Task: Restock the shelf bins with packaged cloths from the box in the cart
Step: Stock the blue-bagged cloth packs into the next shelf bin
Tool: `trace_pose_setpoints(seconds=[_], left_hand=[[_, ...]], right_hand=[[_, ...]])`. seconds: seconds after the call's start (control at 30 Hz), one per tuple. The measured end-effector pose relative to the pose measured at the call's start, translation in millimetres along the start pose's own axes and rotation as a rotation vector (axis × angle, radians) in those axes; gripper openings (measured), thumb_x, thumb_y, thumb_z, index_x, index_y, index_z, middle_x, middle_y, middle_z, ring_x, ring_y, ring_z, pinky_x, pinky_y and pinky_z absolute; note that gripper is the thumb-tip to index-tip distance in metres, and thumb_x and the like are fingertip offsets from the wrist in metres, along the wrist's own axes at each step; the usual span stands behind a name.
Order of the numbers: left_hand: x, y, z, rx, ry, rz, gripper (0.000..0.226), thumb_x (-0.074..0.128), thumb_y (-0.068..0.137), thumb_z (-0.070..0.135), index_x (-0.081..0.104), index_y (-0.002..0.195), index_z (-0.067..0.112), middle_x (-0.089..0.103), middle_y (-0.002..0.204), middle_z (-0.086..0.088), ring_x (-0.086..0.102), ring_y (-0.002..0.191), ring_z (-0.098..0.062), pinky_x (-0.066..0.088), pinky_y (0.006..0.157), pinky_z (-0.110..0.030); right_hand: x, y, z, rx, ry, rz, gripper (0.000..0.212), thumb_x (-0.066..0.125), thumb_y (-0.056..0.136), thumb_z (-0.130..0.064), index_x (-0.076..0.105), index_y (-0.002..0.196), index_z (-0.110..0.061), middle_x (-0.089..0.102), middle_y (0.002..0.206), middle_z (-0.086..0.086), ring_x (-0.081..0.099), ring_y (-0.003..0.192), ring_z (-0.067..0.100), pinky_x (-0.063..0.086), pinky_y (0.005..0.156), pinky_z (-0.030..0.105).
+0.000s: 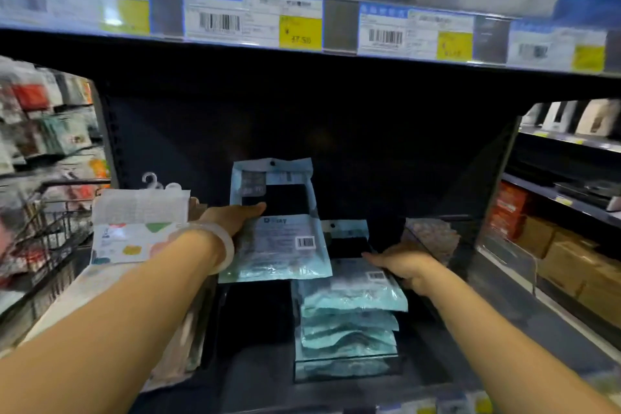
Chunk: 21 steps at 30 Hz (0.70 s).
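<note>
A dark gap [255, 316] is lying open on the shelf floor, left of the stack of blue packets [349, 312] sitting in its clear bin [346, 368]. The left hand [232, 215] is holding a blue packet [279, 228] over that gap. White packets [141, 222] are crowding the left side. The price rail [302, 23] is overhanging, capping the headroom. The right hand [403, 265] is resting on the stack's top, a clear divider [433, 239] just beside it.

2 hands [235, 217], 1 held blue packet [279, 239], 1 clear bin [346, 368], 4 price labels [253, 18]
</note>
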State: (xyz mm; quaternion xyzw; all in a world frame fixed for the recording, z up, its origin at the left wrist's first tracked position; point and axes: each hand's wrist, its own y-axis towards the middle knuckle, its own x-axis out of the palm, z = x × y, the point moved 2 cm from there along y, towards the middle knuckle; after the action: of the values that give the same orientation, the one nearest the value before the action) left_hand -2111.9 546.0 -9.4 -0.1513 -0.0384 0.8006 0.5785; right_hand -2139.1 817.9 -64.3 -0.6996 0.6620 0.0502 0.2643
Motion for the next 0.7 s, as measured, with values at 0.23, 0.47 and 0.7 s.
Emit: trace_pose_setpoints(seconds=[0.23,0.47,0.7], left_hand=[[11.8,9.2,-12.3,-0.095,-0.070,-0.057,0.045,0.081,0.069,0.035,0.066,0.096,0.003,0.070,0.107,-0.021,0.065,0.093,-0.033,0.053,0.091,-0.047],[28.9,19.0,-17.9,-0.082,-0.004,-0.098,0.043,0.077,0.074,0.030,0.063,0.105,0.003,0.072,0.101,-0.018,0.068,0.098,-0.035,0.049,0.097,-0.047],[73.4,8.6,-7.2,-0.053,-0.106,-0.194,0.032,0.070,0.082,0.022,0.063,0.107,0.004,0.070,0.104,-0.018,0.066,0.102,-0.035,0.049,0.098,-0.048]], right_hand=[[0.4,7.8,-1.7,-0.051,-0.080,0.004,0.060,0.066,0.085,-0.039,0.051,0.129,0.000,0.056,0.129,0.015,0.054,0.103,0.025,0.046,0.084,0.032],[-4.3,7.6,-5.2,-0.117,-0.280,0.068,0.041,0.054,0.092,-0.045,0.057,0.076,-0.008,0.054,0.072,0.006,0.050,0.062,0.018,0.037,0.051,0.024],[-19.5,-4.3,-31.1,-0.325,0.375,-0.073,0.024,0.057,0.091,-0.036,0.057,0.107,-0.018,0.068,0.096,0.004,0.067,0.085,0.017,0.053,0.068,0.029]])
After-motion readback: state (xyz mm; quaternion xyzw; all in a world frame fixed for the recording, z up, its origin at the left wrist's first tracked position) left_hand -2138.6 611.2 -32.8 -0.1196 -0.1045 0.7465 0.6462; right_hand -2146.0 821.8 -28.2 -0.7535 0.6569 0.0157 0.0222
